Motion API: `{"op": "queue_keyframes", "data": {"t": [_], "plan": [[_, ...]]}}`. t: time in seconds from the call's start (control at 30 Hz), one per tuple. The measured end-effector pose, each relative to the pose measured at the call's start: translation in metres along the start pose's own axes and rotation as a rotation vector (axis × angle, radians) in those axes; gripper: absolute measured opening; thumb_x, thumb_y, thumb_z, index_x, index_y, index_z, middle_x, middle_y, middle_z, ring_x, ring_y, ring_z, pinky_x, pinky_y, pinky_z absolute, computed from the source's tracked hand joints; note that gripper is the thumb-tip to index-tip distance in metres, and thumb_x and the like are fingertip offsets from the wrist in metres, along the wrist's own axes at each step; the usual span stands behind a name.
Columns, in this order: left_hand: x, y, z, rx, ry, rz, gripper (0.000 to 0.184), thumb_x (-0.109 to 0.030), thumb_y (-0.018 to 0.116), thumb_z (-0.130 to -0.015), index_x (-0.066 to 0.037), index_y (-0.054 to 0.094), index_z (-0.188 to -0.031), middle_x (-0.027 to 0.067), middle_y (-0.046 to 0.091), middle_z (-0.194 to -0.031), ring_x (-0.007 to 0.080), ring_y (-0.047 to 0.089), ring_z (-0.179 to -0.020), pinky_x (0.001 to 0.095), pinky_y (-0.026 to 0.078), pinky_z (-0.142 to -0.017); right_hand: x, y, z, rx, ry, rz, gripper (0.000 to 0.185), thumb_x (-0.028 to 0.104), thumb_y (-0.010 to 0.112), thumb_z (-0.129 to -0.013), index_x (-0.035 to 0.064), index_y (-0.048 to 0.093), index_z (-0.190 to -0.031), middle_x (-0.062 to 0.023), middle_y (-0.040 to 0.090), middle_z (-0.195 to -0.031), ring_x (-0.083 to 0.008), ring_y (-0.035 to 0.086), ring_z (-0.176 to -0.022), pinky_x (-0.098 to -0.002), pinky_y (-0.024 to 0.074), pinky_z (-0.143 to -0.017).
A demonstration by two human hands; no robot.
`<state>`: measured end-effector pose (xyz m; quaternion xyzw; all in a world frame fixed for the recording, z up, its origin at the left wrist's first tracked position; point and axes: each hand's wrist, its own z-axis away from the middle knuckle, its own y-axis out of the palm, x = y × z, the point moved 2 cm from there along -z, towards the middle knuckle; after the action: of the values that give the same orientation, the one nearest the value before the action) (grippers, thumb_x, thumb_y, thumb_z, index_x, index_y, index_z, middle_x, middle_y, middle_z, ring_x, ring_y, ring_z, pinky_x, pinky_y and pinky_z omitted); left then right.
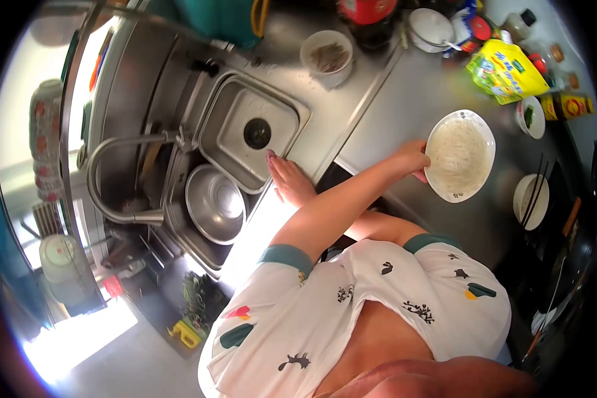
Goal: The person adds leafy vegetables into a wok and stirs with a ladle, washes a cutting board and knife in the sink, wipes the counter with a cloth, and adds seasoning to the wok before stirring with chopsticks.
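Observation:
My arms cross in front of my body, the left one on top. With fingers closed on its rim, my left hand (412, 160) holds a white oval dish (489, 156) over the steel counter. Pale shredded strands, like thin noodles or finely cut vegetable, fill the dish (459, 156). My right hand (290, 180) reaches left under the other arm. Its fingers are stretched out at the front edge of the steel sink (222, 126), and it holds nothing. A metal bowl (213, 204) sits in the nearer basin, just left of that hand.
A curved faucet (99, 179) arches over the sink. Behind stands a white bowl with brownish strips (328, 56). A yellow pouch (507, 71), jars and a small bowl with greens (530, 118) line the back right. A bowl with chopsticks (530, 202) stands beside the dark stove.

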<state>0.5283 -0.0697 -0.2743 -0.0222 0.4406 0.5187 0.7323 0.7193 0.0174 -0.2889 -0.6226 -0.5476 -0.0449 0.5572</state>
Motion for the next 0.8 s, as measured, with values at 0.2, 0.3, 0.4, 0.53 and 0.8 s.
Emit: {"op": "queue_keyframes", "data": {"t": [0.2,0.3,0.4,0.53,0.8], "plan": [[0.018,-0.019,0.006,-0.005,0.104,-0.024,0.047,-0.002,0.050,-0.079,0.005,0.048,-0.125,0.0189,0.060,-0.110,0.0274,0.066,-0.086,0.0359,0.058,-0.071,0.051,0.028,0.016,0.173,-0.118,-0.027,0.059,0.010,0.054,-0.082,-0.0140,0.036,-0.132,-0.0242,0.030,-0.145,-0.0339,0.040,-0.124,-0.0401,0.0342,-0.103],[0.011,-0.023,0.032,-0.027,0.085,-0.105,0.051,-0.011,0.058,-0.083,0.005,0.044,-0.129,0.0194,0.061,-0.106,0.0249,0.066,-0.087,0.0350,0.057,-0.069,0.071,0.050,0.023,0.180,-0.120,-0.104,0.057,0.009,0.053,-0.082,-0.0148,0.037,-0.131,-0.0243,0.030,-0.145,-0.0348,0.040,-0.124,-0.0398,0.0335,-0.104],[0.008,-0.026,0.068,-0.243,0.150,-0.384,0.061,-0.023,0.066,-0.084,0.005,0.041,-0.131,0.0191,0.065,-0.095,0.0226,0.066,-0.085,0.0339,0.054,-0.069,0.095,0.074,0.031,0.202,-0.085,-0.239,0.057,0.005,0.053,-0.083,-0.0127,0.036,-0.133,-0.0235,0.032,-0.145,-0.0380,0.042,-0.123,-0.0422,0.0346,-0.104],[0.030,-0.050,0.168,-0.492,0.609,-0.331,0.049,-0.017,0.065,-0.084,0.003,0.046,-0.125,0.0143,0.066,-0.089,0.0255,0.064,-0.078,0.0348,0.051,-0.073,0.148,0.106,0.033,0.195,-0.095,-0.390,0.055,0.000,0.050,-0.086,-0.0092,0.033,-0.138,-0.0205,0.035,-0.144,-0.0353,0.041,-0.125,-0.0398,0.0337,-0.107],[0.175,-0.103,0.448,-1.081,0.737,-0.041,0.021,-0.003,0.054,-0.094,0.003,0.052,-0.114,0.0094,0.065,-0.092,0.0161,0.064,-0.085,0.0282,0.051,-0.079,0.267,0.234,0.063,0.273,-0.221,-0.585,0.047,-0.005,0.047,-0.090,-0.0069,0.037,-0.136,-0.0172,0.039,-0.143,-0.0308,0.045,-0.126,-0.0352,0.0349,-0.108]]}}
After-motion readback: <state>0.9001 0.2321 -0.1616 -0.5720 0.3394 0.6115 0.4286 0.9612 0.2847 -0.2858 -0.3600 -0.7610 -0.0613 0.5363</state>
